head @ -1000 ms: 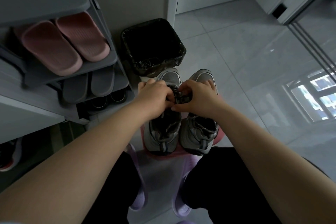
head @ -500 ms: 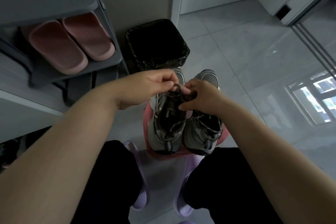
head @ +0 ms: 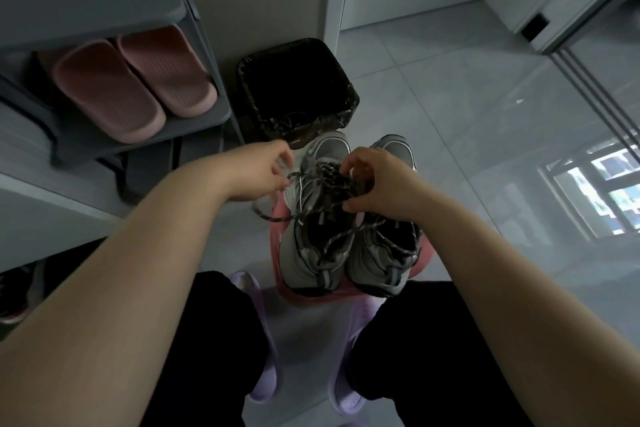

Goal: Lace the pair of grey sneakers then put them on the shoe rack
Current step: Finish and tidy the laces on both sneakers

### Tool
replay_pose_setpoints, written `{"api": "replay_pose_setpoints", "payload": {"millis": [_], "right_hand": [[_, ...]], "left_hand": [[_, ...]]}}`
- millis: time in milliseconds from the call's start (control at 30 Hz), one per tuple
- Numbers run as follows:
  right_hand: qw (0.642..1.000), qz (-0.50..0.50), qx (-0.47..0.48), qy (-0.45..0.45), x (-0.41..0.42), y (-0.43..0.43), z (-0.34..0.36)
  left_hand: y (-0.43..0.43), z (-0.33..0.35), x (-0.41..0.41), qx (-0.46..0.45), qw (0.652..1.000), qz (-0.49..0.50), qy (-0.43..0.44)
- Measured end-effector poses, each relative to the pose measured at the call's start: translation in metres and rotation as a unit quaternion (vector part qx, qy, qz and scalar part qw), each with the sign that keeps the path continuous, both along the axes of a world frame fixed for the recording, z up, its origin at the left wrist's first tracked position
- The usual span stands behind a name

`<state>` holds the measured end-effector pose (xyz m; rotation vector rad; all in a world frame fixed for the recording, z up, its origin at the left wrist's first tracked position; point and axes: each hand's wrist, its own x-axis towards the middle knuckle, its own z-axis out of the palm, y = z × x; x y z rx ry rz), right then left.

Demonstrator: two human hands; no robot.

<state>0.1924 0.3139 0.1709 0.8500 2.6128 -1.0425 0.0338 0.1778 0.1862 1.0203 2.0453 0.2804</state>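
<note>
Left hand (head: 258, 172) outward, lace (head: 302, 178) in pinch

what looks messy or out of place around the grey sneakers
The laces of the left sneaker are loose and tangled, with one loop trailing off its left side past the pink base under the pair. Nothing else stands out.

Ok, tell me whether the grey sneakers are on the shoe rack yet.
No, the grey sneakers stand on a pink stool, apart from the shoe rack.

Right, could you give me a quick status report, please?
Left hand pinches lace. Right hand holds lacing on grey sneaker. Lined bin close beyond toes.
</note>
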Motion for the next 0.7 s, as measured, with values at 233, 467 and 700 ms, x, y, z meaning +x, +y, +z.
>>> {"api": "replay_pose_setpoints", "payload": {"millis": [233, 467, 700], "right_hand": [[0.992, 0.101, 0.072, 0.02, -0.003, -0.016, 0.01], [0.978, -0.027, -0.188, 0.083, -0.01, -0.043, 0.016], [0.84, -0.211, -0.487, 0.112, -0.012, -0.039, 0.025]], "left_hand": [[0.006, -0.017, 0.018, -0.028, 0.987, -0.085, 0.134], [0.01, 0.01, 0.014, 0.163, 0.945, 0.191, -0.211], [0.011, 0.009, 0.017, 0.225, 0.889, 0.276, -0.29]]}}
